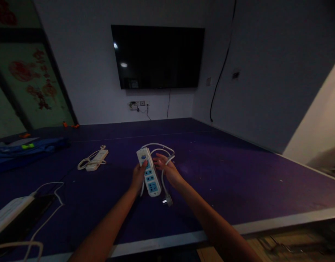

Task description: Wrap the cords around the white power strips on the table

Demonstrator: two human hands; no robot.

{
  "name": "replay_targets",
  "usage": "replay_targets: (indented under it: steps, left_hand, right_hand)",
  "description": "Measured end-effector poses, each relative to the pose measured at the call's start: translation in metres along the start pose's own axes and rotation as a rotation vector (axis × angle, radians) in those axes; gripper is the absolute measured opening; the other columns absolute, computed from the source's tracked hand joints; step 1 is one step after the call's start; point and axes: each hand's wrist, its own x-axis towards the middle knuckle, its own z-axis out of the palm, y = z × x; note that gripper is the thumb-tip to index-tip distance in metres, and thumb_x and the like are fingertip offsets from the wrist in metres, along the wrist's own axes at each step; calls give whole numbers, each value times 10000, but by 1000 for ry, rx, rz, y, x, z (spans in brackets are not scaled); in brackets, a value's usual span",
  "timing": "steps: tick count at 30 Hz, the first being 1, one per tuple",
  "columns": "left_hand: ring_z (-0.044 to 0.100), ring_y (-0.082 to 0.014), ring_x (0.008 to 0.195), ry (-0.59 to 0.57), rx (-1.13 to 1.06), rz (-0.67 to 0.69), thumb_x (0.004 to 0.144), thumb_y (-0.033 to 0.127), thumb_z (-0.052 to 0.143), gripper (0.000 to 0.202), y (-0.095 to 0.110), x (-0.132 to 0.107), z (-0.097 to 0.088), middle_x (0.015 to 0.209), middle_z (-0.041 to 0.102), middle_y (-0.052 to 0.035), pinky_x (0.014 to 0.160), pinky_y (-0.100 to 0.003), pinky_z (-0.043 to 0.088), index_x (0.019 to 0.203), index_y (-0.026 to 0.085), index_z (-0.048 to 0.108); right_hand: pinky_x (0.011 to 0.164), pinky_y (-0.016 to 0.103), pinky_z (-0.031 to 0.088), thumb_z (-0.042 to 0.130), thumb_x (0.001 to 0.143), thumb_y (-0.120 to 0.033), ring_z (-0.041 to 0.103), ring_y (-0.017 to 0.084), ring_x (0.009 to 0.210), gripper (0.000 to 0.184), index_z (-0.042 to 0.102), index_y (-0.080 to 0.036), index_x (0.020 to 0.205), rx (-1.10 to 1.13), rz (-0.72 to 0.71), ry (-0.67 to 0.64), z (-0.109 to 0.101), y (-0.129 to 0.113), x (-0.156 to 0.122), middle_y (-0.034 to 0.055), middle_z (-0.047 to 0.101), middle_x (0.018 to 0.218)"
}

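A white power strip with blue sockets lies on the dark blue table in front of me. My left hand grips its left side, thumb on top. My right hand is just right of the strip, fingers curled round its white cable, which loops behind the strip. The cable's plug rests on the table below my right wrist.
A second white power strip with coiled cable lies farther left. Another strip and cable sit at the near left edge. Blue cloth lies far left. A black screen hangs on the wall. The table's white edge runs near right.
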Motion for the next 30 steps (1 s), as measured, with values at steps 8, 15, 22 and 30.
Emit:
replay_targets:
  steps: [8,15,22,30]
  left_hand:
    - [658,-236,786,-61,-46,-79,599,589,689,606,-1,-5,7,873,692,-88,682,-311,496,996,139,604]
    - [554,-288,1093,-358,-25,-12,320,305,885,934,-1,-11,17,1188,598,-112,894,-369,442,1163,192,499]
    - [599,-293,1024,-180,43,-56,290,157,863,898,-11,-11,21,1096,648,-110,839,-374,480,1118,173,515]
    - [681,-260,667,10,188,-264,460,181,789,418,18,38,-31,740,711,-75,627,-368,549,841,141,622]
  right_hand:
    - [791,324,466,669,718,-404,604,168,841,369,592,-244,1041,-228,-60,29,-6,25,1,21,641,924]
    - [894,363,433,350,843,-627,559,197,993,560,488,-234,1217,-399,-129,132,-12,30,0,60,593,1089]
    - [1014,418,331,261,813,-706,480,230,1161,684,512,-241,1247,-451,-71,56,-17,35,5,69,562,1214]
    - [745,357,466,207,811,-722,619,216,801,785,671,-125,1020,-678,-26,137,-15,29,-2,135,672,965]
